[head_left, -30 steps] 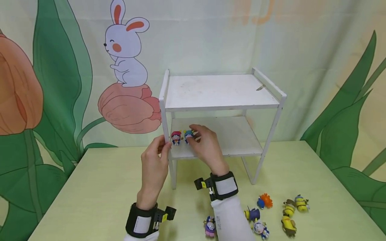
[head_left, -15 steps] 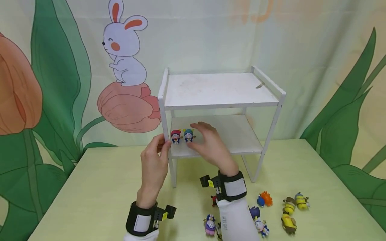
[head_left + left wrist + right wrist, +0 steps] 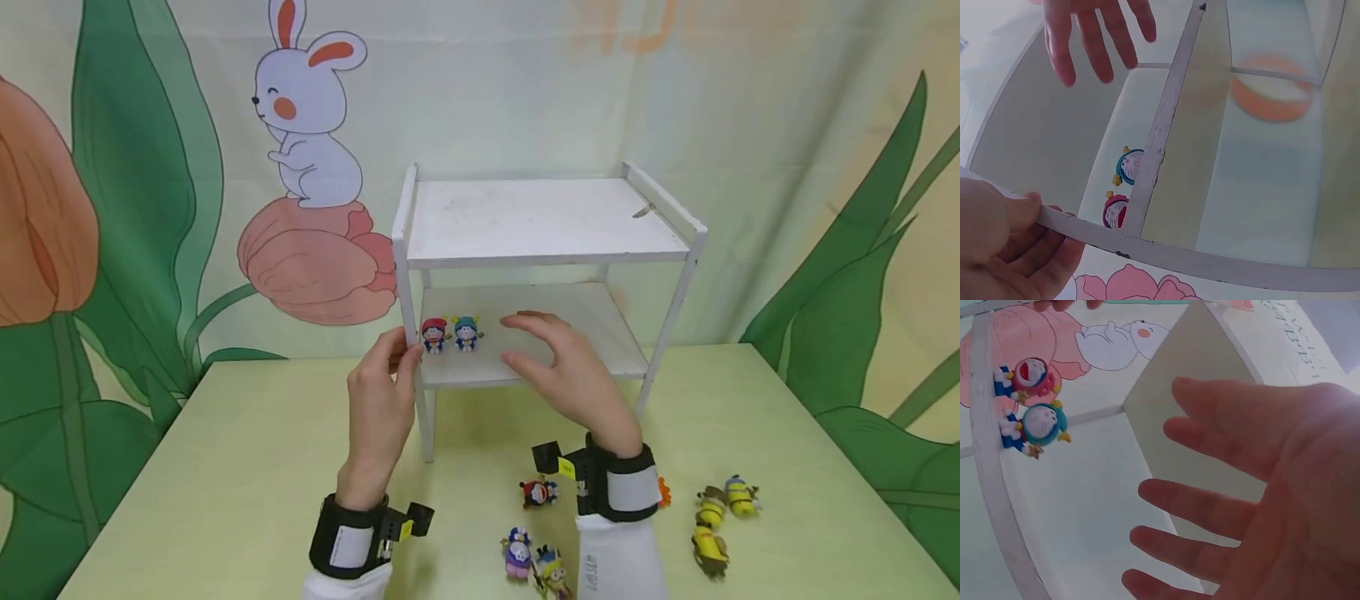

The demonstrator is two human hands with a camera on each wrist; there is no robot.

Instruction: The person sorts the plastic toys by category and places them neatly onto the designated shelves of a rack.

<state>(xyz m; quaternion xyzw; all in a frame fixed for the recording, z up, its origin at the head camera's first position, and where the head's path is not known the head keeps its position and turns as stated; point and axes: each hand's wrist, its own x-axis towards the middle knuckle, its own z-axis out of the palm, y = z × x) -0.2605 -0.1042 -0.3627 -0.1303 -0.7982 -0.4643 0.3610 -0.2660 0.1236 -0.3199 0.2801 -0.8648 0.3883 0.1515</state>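
A small white two-tier shelf (image 3: pixel 547 218) stands on the table. My left hand (image 3: pixel 381 400) grips its left front post (image 3: pixel 407 292), thumb on one side and fingers curled behind, as the left wrist view shows. On the lower tier, by that post, two small figurines stand upright side by side: one with a red hat (image 3: pixel 433 335), one with a teal hat (image 3: pixel 466 333). My right hand (image 3: pixel 573 371) is to the right of them in front of the lower tier, fingers spread and holding nothing. The right wrist view shows its palm (image 3: pixel 1310 487) apart from both figurines.
On the table in front lie a red-and-black figurine (image 3: pixel 538 492), a purple one (image 3: pixel 517 553) and a yellow one (image 3: pixel 553 573). Several yellow figurines (image 3: pixel 709 550) lie at the right. An orange piece (image 3: pixel 664 492) shows partly behind my right wrist. A printed curtain (image 3: pixel 510 83) hangs behind.
My right hand has let go of the teal-hatted figurine and drawn back to the right, its fingers opening. The figurine stays standing on the lower tier. My left hand keeps its grip on the post.
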